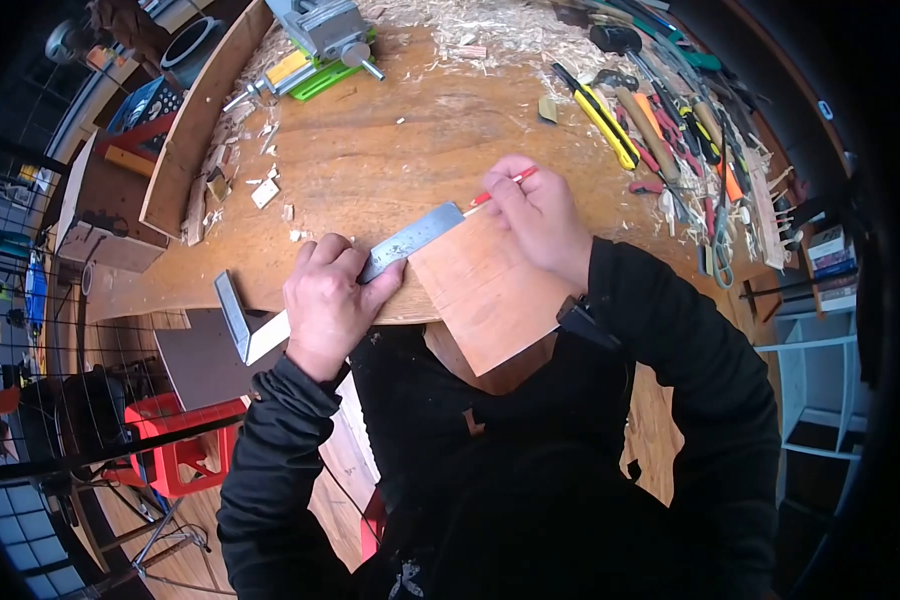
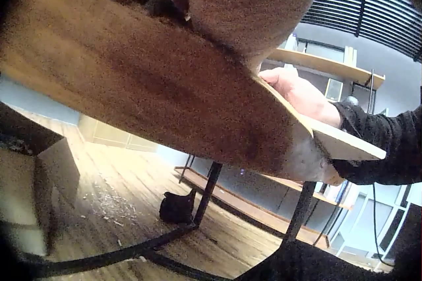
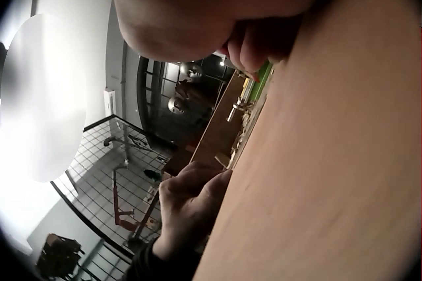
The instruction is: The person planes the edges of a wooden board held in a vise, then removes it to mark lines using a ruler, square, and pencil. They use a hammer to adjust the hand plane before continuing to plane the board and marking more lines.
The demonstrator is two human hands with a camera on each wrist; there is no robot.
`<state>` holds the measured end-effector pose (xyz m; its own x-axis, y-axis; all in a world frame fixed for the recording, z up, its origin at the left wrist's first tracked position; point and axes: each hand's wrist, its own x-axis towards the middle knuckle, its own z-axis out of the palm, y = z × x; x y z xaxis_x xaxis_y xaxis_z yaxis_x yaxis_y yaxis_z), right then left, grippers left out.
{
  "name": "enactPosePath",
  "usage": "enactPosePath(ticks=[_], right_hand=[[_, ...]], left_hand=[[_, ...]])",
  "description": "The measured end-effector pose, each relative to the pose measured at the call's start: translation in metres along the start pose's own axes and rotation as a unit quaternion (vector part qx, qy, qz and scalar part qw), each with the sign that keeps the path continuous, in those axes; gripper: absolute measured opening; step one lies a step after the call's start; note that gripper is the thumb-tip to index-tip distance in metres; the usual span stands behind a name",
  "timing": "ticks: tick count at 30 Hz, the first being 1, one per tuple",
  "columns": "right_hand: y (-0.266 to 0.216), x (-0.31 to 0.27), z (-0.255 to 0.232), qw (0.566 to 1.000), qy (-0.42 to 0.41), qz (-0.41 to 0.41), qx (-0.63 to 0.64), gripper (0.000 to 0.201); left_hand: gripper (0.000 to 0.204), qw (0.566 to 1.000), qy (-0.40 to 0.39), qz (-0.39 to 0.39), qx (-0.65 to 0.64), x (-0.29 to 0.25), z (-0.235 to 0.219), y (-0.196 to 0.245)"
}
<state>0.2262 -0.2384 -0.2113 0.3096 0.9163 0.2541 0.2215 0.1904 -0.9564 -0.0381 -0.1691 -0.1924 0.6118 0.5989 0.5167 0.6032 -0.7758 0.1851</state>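
Note:
A square wooden board (image 1: pixel 495 290) lies at the table's front edge, its near corner jutting past it. Along its upper left side lies the wide metal blade of a square (image 1: pixel 410 243). The left hand (image 1: pixel 332 295) presses on that blade, thumb near the board. A red pencil (image 1: pixel 503 187) is pinched in the right hand (image 1: pixel 545 220), its tip by the blade's far end, the hand resting over the board. In the left wrist view the right hand (image 2: pixel 304 96) is above the board (image 2: pixel 346 141). The right wrist view shows the left hand (image 3: pixel 188 208) beyond the board (image 3: pixel 316 149).
A second metal square (image 1: pixel 234 318) sticks out left of the left hand. A vise (image 1: pixel 325 40) stands at the back left, wood shavings (image 1: pixel 470 50) behind. Cutters, chisels, scissors (image 1: pixel 722 250) and a yellow knife (image 1: pixel 606 122) lie at the right. A wooden box (image 1: pixel 110 215) stands at the left.

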Motion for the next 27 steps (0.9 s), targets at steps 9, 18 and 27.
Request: enactPosePath(ticks=[9,18,27], right_hand=[[0.0057,-0.003,-0.003,0.997,-0.05,-0.031,-0.051,0.021],[0.0069,-0.0037,-0.0015,0.997,-0.05,-0.025,-0.044,0.02],[0.0014,-0.0032,0.0004,0.997,-0.032,0.027,0.059,0.022]], left_hand=[[0.029,1.0,-0.003,-0.004,-0.004,0.001,0.0005,-0.0004],[0.03,1.0,-0.012,-0.003,0.002,0.0012,0.0,-0.0013],[0.03,1.0,0.003,0.006,-0.012,0.0015,-0.0005,-0.0022]])
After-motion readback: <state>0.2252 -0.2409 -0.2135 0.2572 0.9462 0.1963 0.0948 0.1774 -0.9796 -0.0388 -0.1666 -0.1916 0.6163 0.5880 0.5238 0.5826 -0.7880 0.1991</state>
